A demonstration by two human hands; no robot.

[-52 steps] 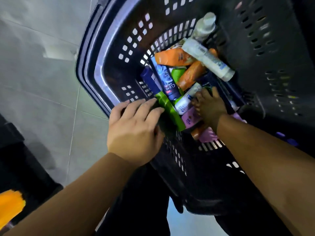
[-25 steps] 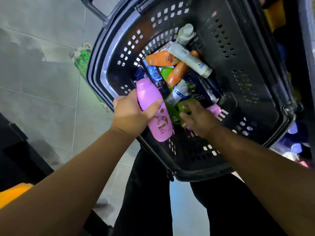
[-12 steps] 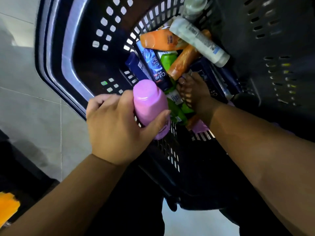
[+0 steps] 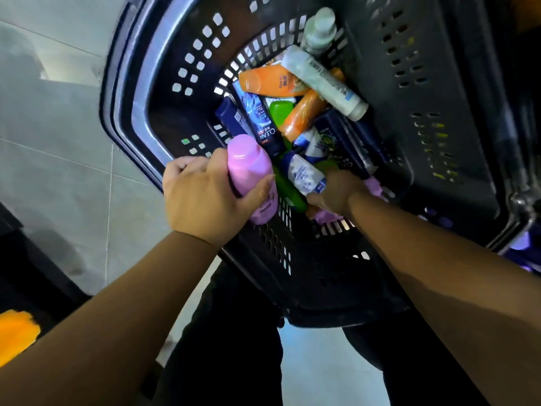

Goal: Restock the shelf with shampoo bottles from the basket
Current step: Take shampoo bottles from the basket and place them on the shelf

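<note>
Since a moment ago our right hand [image 4: 336, 191] has slid nearer, reaching among the basket [image 4: 164, 92] bottles, grip hidden; our left hand [image 4: 205, 197] clamps the pink bottle [image 4: 248, 171] over its rim.

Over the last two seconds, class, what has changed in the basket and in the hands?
The left hand left the green bottle and took hold of a pink bottle, lifting it at the basket edge. The right hand stays down among the bottles.
</note>
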